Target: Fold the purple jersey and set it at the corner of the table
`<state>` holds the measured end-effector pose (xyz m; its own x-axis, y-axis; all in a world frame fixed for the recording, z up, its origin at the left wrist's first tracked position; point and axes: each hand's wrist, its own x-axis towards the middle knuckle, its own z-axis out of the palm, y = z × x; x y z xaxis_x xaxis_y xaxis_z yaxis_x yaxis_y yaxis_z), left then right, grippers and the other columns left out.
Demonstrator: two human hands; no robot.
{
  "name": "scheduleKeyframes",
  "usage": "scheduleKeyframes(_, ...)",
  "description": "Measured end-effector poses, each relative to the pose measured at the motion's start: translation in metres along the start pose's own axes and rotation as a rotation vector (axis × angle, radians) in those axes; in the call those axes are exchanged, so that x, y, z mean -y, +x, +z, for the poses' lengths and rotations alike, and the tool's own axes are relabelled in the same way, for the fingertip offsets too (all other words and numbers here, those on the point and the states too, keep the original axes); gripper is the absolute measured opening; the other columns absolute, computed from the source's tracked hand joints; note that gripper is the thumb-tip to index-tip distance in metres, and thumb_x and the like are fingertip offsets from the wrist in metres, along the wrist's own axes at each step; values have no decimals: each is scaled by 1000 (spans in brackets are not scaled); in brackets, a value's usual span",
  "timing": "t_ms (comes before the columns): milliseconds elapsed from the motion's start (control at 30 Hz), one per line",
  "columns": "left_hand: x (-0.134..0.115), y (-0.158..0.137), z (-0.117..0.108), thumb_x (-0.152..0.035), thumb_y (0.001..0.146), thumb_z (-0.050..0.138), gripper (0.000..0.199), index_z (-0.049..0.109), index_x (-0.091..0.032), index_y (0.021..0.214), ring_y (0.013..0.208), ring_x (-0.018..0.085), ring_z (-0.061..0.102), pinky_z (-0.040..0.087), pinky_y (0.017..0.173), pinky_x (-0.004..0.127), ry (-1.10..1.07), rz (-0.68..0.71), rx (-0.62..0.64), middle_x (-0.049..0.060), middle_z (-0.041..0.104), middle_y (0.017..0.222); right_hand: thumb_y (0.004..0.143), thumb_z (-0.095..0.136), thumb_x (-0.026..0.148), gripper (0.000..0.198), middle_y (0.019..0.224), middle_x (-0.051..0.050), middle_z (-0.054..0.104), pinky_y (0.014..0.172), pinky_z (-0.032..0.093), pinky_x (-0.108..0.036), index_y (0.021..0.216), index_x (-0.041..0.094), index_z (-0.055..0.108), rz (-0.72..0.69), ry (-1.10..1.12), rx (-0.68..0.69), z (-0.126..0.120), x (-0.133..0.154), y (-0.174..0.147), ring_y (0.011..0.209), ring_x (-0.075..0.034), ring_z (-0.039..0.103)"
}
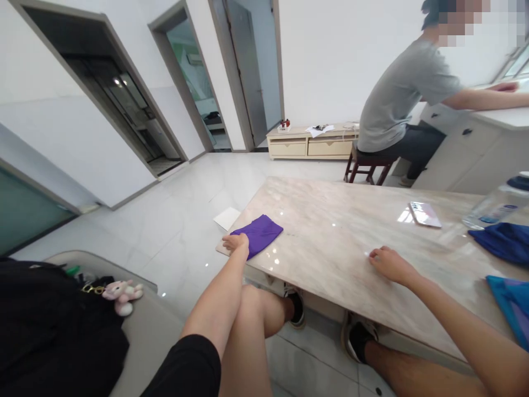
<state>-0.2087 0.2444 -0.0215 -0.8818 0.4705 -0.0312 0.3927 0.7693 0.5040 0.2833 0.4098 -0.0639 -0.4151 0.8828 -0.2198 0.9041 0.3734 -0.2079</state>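
Note:
A folded purple cloth (261, 234) lies flat at the left end of the marble-topped table (326, 237). On its near left edge rests my left hand (236, 242), fingers stretched out toward the left and not gripping the fabric. My right hand (388, 263) is at the table's middle right, just above or on the surface, its fingers curled in with nothing visible in them. Over at the right edge are a dark blue cloth (505, 242) and a teal and blue cloth (512, 303), both apart from my right hand.
A phone (425, 214) and a clear bottle (498, 204) stand toward the table's far right. Past the left end shows a white flat piece (226, 218). A black bag (53, 331) with a plush toy (123, 295) sits at my left. Another person (407, 94) sits on a stool (369, 160).

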Motion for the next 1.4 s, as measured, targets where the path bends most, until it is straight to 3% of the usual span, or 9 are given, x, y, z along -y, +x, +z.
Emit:
scheduleKeyframes(133, 15, 5, -9, -25, 103, 54, 56, 50, -15, 159, 156, 41, 49, 36, 129, 63, 83, 147, -143, 26, 52, 163, 99, 55, 27, 34, 117, -21, 82, 105, 57, -41, 105, 16, 86, -126, 90, -74, 7, -13, 2, 109, -34, 78)
scheduleKeyframes(267, 21, 18, 9, -33, 110, 47, 51, 59, -20, 158, 160, 30, 45, 27, 139, 52, 226, 824, 129, 15, 59, 164, 97, 52, 34, 39, 112, -19, 84, 102, 60, -44, 100, 15, 85, -217, 132, -134, 9, -22, -6, 103, -34, 80)
scheduleKeyframes(367, 23, 33, 29, -43, 113, 41, 62, 46, -24, 172, 171, 28, 29, 13, 143, 55, 305, 1029, 328, 8, 44, 180, 98, 48, 36, 42, 120, -18, 84, 106, 60, -45, 102, 17, 85, -245, 119, -126, 9, -22, -15, 111, -34, 80)
scheduleKeyframes(533, 20, 43, 54, -52, 114, 34, 69, 35, -25, 178, 176, 34, 15, 6, 140, 68, 344, 808, 301, 9, 24, 188, 101, 47, 37, 43, 128, -17, 83, 110, 59, -47, 108, 18, 85, -185, 77, -133, 9, -23, -18, 119, -36, 79)
scheduleKeyframes(700, 17, 41, 58, -50, 114, 32, 71, 37, -19, 177, 175, 39, 17, 10, 138, 73, 329, 636, 189, 15, 26, 186, 106, 47, 34, 43, 127, -19, 82, 105, 59, -48, 113, 15, 85, -127, -6, -88, 9, -25, -13, 113, -36, 80)
scheduleKeyframes(867, 44, 57, 36, -46, 115, 35, 65, 44, -22, 174, 172, 31, 28, 7, 143, 60, 324, 900, 222, 11, 39, 182, 109, 49, 29, 42, 128, -28, 79, 99, 56, -44, 112, 11, 86, -136, -72, -65, 5, -17, -8, 109, -32, 81)
scheduleKeyframes(1033, 75, 62, -11, -38, 114, 39, 60, 50, -17, 169, 170, 38, 31, 13, 138, 72, 403, 643, 175, 20, 42, 179, 97, 59, 30, 35, 124, -23, 82, 108, 59, -49, 111, 13, 86, -102, 22, 31, -6, -1, -11, 115, -39, 80)
scheduleKeyframes(1200, 73, 3, -69, -21, 105, 48, 52, 60, -10, 155, 148, 38, 61, 41, 128, 60, 261, 611, 58, 26, 64, 157, 95, 63, 36, 43, 126, -19, 83, 108, 60, -46, 127, 17, 84, -78, 201, 129, -41, 32, -32, 118, -37, 80)
scheduleKeyframes(1400, 71, -130, -117, -47, 106, 51, 62, 54, -19, 161, 93, 27, 80, 63, 96, 42, -262, 726, 544, 8, 84, 102, 110, 51, 39, 47, 137, -25, 78, 107, 56, -45, 135, 10, 78, 255, 46, 11, -82, 62, -114, 127, -38, 76)
